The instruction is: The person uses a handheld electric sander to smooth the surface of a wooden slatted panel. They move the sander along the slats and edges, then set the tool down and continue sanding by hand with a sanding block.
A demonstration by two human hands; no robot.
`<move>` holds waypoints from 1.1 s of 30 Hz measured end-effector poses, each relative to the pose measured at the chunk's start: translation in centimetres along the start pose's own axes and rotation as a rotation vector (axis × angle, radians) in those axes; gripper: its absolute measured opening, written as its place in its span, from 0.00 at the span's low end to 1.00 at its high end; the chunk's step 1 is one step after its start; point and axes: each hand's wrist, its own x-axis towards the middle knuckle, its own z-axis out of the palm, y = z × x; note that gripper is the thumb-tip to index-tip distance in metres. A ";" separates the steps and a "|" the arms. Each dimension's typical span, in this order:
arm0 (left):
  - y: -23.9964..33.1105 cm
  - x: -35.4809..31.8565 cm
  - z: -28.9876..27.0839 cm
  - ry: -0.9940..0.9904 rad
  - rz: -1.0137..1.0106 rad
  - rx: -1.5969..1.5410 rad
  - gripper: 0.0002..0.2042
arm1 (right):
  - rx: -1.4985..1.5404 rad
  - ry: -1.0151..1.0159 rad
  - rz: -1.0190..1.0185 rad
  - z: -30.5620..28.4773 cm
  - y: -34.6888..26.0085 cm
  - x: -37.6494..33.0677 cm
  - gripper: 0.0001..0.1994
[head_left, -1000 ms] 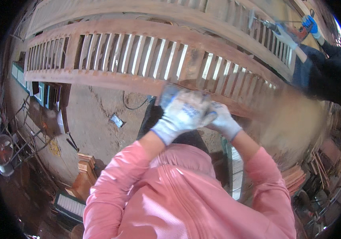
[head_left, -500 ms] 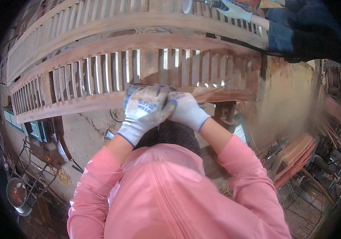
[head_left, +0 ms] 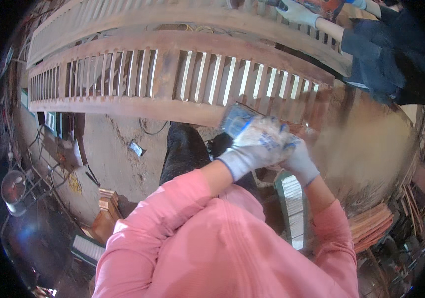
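Observation:
A long wooden slatted frame (head_left: 123,107) lies across the view in front of me. Both my hands wear white knit gloves. My left hand (head_left: 257,146) is clasped over my right hand (head_left: 299,159). Together they press a small blue-and-white sanding block (head_left: 236,119) against the frame's near rail, right of its wide middle post. Most of the block is hidden under my fingers. My pink sleeves come up from the lower edge.
Another person's dark-sleeved arm (head_left: 381,54) with a gloved hand (head_left: 297,12) works on a second slatted frame (head_left: 173,17) behind. Sawdust covers the surface (head_left: 366,149) at right. Wood strips (head_left: 371,226) are stacked lower right, a fan (head_left: 13,186) stands at left, and a slatted piece (head_left: 292,208) stands below my hands.
My joined hands slid left along the near rail, then back to the right, past the wide post. The grip on the block stayed the same.

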 end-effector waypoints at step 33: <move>-14.7 -16.5 -14.2 0.101 -0.280 0.313 0.23 | 0.070 -0.200 -0.121 5.3 -23.9 15.7 0.17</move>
